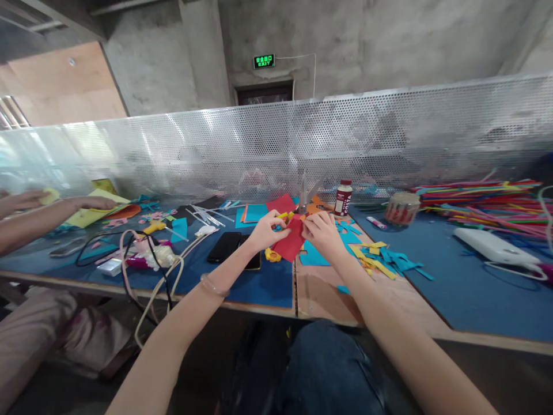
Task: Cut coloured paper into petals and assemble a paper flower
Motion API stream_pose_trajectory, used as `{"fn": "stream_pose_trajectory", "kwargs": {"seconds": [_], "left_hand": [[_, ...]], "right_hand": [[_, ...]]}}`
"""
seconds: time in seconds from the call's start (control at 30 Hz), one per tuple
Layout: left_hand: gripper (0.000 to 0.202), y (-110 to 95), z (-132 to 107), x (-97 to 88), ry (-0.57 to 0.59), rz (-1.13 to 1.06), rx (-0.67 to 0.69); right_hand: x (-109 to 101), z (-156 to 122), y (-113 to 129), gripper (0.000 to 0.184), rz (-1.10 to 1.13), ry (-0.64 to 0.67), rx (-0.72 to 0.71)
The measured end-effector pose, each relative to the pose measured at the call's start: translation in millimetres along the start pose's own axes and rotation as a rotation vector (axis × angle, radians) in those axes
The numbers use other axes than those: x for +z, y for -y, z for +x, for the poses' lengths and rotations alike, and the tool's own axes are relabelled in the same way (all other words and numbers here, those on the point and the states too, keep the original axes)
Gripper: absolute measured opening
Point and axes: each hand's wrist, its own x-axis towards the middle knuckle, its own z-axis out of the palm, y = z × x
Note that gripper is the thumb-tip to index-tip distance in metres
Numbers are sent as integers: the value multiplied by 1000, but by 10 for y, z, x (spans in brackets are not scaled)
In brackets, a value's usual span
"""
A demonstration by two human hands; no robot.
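Observation:
A piece of red paper (290, 240) is raised just above the table, between my two hands. My left hand (268, 231) is closed on its left edge in a pinch, with something small and yellow (283, 217) by the fingertips. On the other side my right hand (322, 231) pinches the upper right edge of the paper. Open grey scissor blades (303, 195) point upward just behind my hands; their handles are hidden. Beneath and beyond lie blue paper sheets (317, 256) and another red sheet (281, 203). A yellow ring-shaped thing (272, 255) rests beside the paper.
Dark phones (223, 246) lie left of my hands, near cables and a yellow glue gun (154, 227). Yellow and blue scraps (374, 259), a bottle (343, 197), a jar (401, 208) and a white device (496, 246) are rightward. Another person's hand (98, 203) touches yellow paper.

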Motion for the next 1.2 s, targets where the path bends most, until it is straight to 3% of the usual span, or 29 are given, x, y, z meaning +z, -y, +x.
{"fn": "stream_pose_trajectory", "kwargs": {"seconds": [0.57,0.97,1.2], "left_hand": [[17,-35,1,4,-4,-46,-13],[16,-40,4,2,-6,-44,-21],[16,-36,5,4,-4,-52,-17]], "right_hand": [[17,-16,-32,23,4,129,-67],[63,-3,-18,18,76,28,11],[51,-5,-5,15,35,52,70]]}}
